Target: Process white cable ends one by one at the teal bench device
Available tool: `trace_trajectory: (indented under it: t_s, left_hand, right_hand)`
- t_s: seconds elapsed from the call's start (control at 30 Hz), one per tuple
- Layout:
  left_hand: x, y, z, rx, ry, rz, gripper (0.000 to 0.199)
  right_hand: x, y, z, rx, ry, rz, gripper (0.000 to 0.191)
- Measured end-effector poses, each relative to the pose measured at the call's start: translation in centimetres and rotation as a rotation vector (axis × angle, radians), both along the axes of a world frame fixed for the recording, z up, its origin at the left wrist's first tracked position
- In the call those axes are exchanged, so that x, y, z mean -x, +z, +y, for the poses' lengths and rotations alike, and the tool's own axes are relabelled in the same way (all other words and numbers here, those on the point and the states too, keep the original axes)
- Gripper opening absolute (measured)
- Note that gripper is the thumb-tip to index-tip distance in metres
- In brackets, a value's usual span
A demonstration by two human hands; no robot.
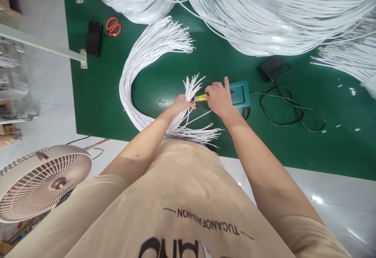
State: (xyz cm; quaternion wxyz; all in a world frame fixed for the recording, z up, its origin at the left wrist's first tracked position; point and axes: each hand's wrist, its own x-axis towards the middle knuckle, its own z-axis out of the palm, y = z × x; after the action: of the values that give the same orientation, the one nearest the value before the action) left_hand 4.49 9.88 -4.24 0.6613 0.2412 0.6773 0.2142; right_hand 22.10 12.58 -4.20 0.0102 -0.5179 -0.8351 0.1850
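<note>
My left hand [182,104] is closed around a bunch of thin white cables [192,87], whose loose ends fan out above the fingers. My right hand [219,96] pinches a small yellow piece with a metal-looking tip [201,98]; its exact kind is unclear. That tip is close to the left thumb. One finger of the right hand points up beside a shallow teal box [240,93], partly covered by the hand. A single white cable [200,116] runs from the bunch toward the right wrist. The long white cable bundle [126,81] curves in a C on the green table.
Large coils of white cable [270,15] lie along the far side of the green table [100,97]. Red-handled scissors [113,26] and a black phone [94,38] are at far left. A black device [273,68] has a tangled black cord [293,105]. A fan [58,183] stands lower left.
</note>
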Motion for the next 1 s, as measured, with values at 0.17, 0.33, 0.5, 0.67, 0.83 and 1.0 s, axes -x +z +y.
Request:
trace_trajectory:
  t_s: [0.17, 0.33, 0.5, 0.67, 0.83, 1.0]
  left_hand:
    - [0.2, -0.2, 0.0, -0.006, -0.057, 0.051, 0.044]
    - [0.6, 0.1, -0.2, -0.009, -0.044, 0.042, 0.046]
    - [1.6, 0.6, -0.6, -0.096, -0.033, 0.011, 0.055]
    - [2.6, 0.9, -0.9, -0.127, -0.041, -0.083, 0.043]
    - [3.2, 1.0, -0.7, -0.085, -0.021, -0.127, 0.033]
    - [3.4, 1.1, -0.8, -0.083, -0.064, -0.155, 0.043]
  right_hand:
    - [-1.9, -0.4, -1.5, -0.126, -0.239, 0.003, 0.047]
    - [-2.3, -1.5, -1.5, -0.150, -0.250, -0.013, 0.049]
    - [-0.2, 0.3, -2.8, -0.127, -0.160, 0.121, 0.041]
    - [3.4, 1.1, -5.9, -0.079, 0.147, 0.258, 0.042]
    - [4.5, 0.4, -7.1, -0.110, 0.144, 0.273, 0.039]
    - [4.3, 0.3, -7.3, -0.081, 0.105, 0.306, 0.035]
